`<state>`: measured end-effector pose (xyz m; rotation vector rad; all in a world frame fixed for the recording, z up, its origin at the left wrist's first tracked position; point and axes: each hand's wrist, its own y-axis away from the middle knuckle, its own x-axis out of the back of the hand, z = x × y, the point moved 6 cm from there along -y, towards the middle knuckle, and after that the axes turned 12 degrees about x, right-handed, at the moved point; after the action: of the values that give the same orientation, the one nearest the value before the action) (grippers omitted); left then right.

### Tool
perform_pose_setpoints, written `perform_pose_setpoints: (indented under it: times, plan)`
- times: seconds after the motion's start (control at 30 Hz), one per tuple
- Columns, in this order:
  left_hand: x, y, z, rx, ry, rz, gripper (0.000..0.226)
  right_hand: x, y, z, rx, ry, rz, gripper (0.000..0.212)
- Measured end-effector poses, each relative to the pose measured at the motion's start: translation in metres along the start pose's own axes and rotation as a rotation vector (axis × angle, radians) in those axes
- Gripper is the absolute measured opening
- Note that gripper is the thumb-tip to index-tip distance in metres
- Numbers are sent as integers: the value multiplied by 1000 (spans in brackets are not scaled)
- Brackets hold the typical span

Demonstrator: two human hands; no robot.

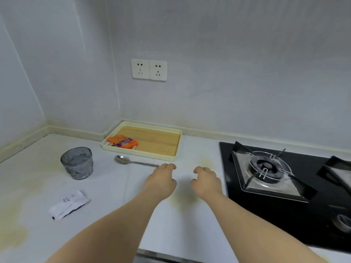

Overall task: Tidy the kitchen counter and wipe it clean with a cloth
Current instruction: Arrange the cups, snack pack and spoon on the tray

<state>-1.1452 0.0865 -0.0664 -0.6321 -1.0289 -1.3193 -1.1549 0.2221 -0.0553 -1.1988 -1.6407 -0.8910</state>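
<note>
A cream tray with a wooden floor (161, 143) sits against the back wall and holds orange snack packets (123, 141) at its left end. In front of it a metal spoon (131, 161) lies on the white counter (114, 186), bowl to the left. My left hand (161, 179) hovers with loosely curled fingers by the tip of the spoon's handle and holds nothing. My right hand (207, 180) hangs beside it, fingers loosely curled, empty. A grey glass cup (77, 162) stands at the left. A white sachet (69, 205) lies nearer the front. No cloth is visible.
A black gas hob (284, 202) with a steel burner (266, 168) fills the right side. Yellowish stains (13, 236) mark the counter at the left and between my arms. A double wall socket (149, 69) is above the tray.
</note>
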Motion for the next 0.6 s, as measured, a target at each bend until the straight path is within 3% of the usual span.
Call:
perform_pose_setpoints:
  times: [0.33, 0.6]
  plan:
    - [-75, 64, 142, -60, 36, 1, 49, 57, 102, 143, -69, -51, 172, 37]
    - [-162, 135, 319, -193, 114, -61, 37, 111, 210, 305, -193, -48, 190, 40]
